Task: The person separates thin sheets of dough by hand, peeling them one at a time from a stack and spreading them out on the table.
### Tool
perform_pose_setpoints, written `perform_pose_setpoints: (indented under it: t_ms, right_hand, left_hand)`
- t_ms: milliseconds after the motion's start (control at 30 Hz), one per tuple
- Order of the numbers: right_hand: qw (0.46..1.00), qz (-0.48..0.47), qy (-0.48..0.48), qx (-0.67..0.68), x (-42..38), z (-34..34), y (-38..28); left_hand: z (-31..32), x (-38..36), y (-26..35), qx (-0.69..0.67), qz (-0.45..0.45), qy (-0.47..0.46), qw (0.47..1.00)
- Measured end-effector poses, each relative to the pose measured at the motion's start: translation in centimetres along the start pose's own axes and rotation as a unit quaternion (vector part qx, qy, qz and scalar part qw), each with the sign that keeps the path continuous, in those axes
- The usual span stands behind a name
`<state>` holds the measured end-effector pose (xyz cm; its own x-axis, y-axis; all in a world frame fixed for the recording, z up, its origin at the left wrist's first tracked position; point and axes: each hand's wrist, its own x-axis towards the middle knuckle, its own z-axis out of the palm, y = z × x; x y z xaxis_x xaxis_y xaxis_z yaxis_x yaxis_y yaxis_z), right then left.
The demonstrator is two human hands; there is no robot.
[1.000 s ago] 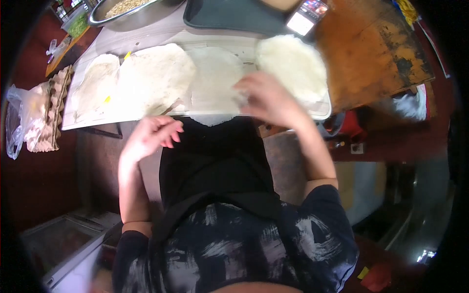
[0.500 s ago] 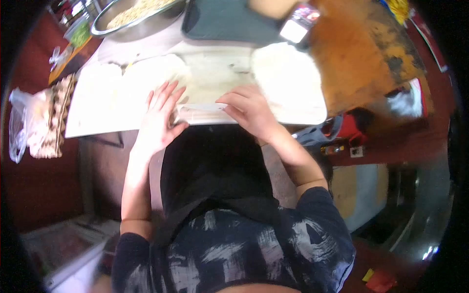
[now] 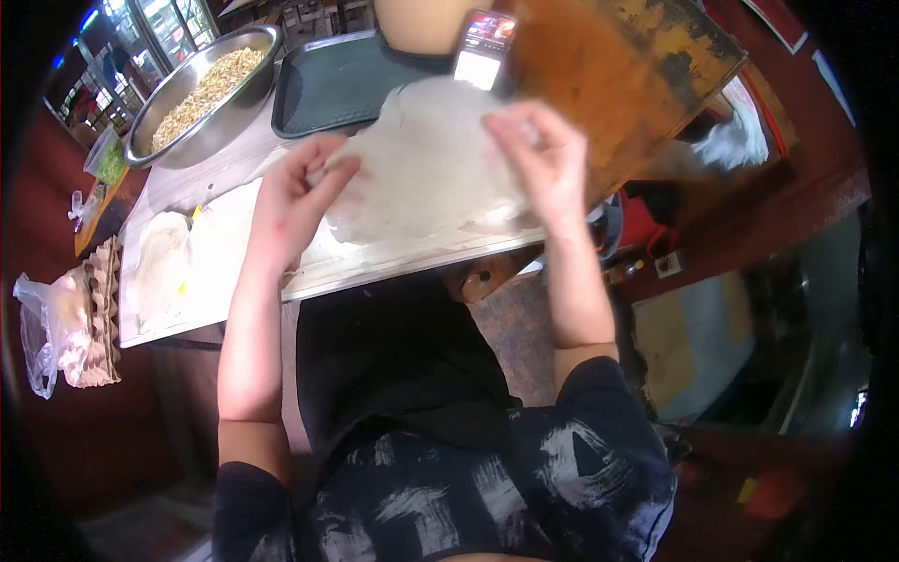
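A thin, whitish dough sheet (image 3: 426, 155), roughly round and partly see-through, is stretched between my hands above the pale board (image 3: 403, 264). My left hand (image 3: 298, 192) pinches its left edge. On the opposite side, my right hand (image 3: 551, 159) grips the right edge between thumb and fingers. Motion blurs the fingertips and the sheet's outline. More flat white sheets (image 3: 164, 251) lie on the board to the left of my left hand, with small yellow marks near them.
Behind the board are a steel bowl (image 3: 169, 152) of pale shredded food, a dark tray (image 3: 323, 89) and a phone (image 3: 485, 42) leaning on a tan rounded object (image 3: 426, 21). Egg cartons (image 3: 101, 314) stand at the left. A worn orange-brown wooden surface (image 3: 599, 70) extends to the right.
My hands have moved apart and upward from the board's front edge, where a pale folded strip lay between them. The dough sheet now spreads between them. The camera view has turned.
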<state>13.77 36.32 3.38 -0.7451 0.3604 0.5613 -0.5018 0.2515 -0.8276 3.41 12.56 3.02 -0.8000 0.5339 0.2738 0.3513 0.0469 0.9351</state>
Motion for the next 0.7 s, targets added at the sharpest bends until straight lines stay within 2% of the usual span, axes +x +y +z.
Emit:
perform_pose_setpoints:
  t_ms: [67,133,167,200,267,300,367,500,567,600,667,700]
  right_hand:
    - [0.991,-0.007,0.046,-0.126,1.8,-2.1,-0.4]
    - [0.985,-0.03,0.041,-0.163,4.0,-4.3,1.0]
    - [0.978,0.029,0.009,-0.207,4.9,-5.3,1.4]
    - [0.978,0.029,0.012,-0.209,6.0,-6.3,2.9]
    - [0.974,0.089,-0.037,-0.205,7.5,-8.2,7.8]
    - [0.955,0.122,-0.058,-0.263,7.9,-9.2,10.3]
    - [0.92,0.176,-0.099,-0.335,7.9,-10.7,15.1]
    - [0.925,0.168,-0.054,-0.337,6.6,-9.8,14.4]
    - [0.916,0.151,-0.056,-0.368,6.3,-9.5,13.6]
    - [0.916,0.151,-0.057,-0.368,6.3,-9.5,13.5]
    - [0.903,0.073,-0.012,-0.424,6.3,-9.2,13.3]
    - [0.902,0.074,-0.013,-0.424,6.2,-9.0,13.1]
  left_hand:
    - [1.1,2.5,2.1,-0.057,-0.005,-0.077,0.995]
    - [2.5,5.9,1.0,-0.051,-0.016,-0.085,0.995]
    - [3.2,7.6,0.0,-0.044,-0.027,-0.09,0.995]
    - [4.1,9.4,-1.5,-0.045,-0.026,-0.093,0.994]
    - [5.9,11.8,-5.1,-0.025,-0.114,-0.107,0.987]
    - [6.8,11.9,-6.4,-0.026,-0.113,-0.109,0.987]
    - [8.3,12.3,-8.1,0.05,-0.207,-0.08,0.974]
    - [7.6,12.5,-9.7,-0.006,-0.204,-0.063,0.977]
    - [7.3,12.9,-10.3,0.036,-0.128,-0.123,0.983]
    - [7.5,12.8,-9.9,0.036,-0.128,-0.123,0.984]
    - [7.9,12.7,-9.1,0.042,-0.101,-0.129,0.986]
    - [8.1,12.9,-9.2,0.041,-0.102,-0.129,0.986]
